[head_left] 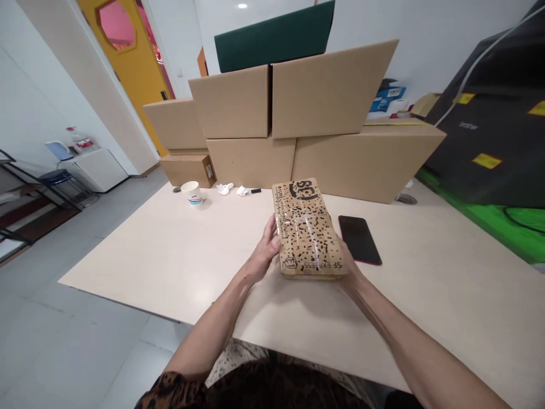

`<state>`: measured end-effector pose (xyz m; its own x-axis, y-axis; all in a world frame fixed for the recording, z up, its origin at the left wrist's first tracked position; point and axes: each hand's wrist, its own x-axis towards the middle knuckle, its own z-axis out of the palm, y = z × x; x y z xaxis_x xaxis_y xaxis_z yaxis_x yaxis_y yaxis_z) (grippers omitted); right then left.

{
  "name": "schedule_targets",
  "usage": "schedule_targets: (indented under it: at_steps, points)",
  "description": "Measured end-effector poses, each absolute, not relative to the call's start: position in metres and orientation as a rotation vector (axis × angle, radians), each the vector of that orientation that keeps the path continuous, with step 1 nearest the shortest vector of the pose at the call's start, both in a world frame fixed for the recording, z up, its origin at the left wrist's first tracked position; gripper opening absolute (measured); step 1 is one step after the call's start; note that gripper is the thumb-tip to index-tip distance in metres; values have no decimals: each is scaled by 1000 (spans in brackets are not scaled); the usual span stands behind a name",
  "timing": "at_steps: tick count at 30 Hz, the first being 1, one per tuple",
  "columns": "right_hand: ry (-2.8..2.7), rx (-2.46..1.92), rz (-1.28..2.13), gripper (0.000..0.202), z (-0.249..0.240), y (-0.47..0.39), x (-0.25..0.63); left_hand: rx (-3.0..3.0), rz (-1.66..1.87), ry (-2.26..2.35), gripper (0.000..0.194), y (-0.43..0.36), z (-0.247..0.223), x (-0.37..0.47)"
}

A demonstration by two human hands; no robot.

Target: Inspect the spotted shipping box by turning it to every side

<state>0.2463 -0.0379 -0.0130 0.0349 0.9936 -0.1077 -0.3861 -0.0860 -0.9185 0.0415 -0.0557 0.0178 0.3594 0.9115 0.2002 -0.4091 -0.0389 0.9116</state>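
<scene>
A brown cardboard parcel box [309,227] with black speckles, SF Express print and clear tape sits between my two hands over the table. My left hand [264,253] grips its left side, thumb near the top edge. On the opposite side my right hand [347,262] holds the box, its fingers mostly hidden behind it. Whether the underside touches the tabletop I cannot tell. A black phone [360,240] with a red edge lies flat on the table, just right of the box.
Plain cardboard boxes [251,162] are stacked along the table's back, with a dark green box [276,38] on top. A paper cup [192,193], crumpled tissues [224,188] and a small black item [256,191] stand before them. A large black machine [485,125] is at right.
</scene>
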Motion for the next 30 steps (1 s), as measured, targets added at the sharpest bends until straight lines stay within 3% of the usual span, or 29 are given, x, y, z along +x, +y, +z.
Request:
schedule_targets:
  at_steps: [6,11,16,21,26,30]
  points:
    - [-810,-1006,1309,65,-21,-34,248,952,1201,571,99,-59,37,42]
    - [-942,-901,1264,59,-18,-34,250,785,1323,534,80,-56,42,39]
    - [-1059,-877,1182,59,0,-44,256,517,1176,519,82,-56,49,24]
    - [-1219,-1021,1088,71,-2,-44,258,340,1090,556,53,-47,45,20]
    - [-1164,-867,1171,67,-8,-43,256,215,978,544,54,-35,37,15]
    - [-1366,-717,1155,76,-8,-50,256,333,873,510,54,-34,38,14]
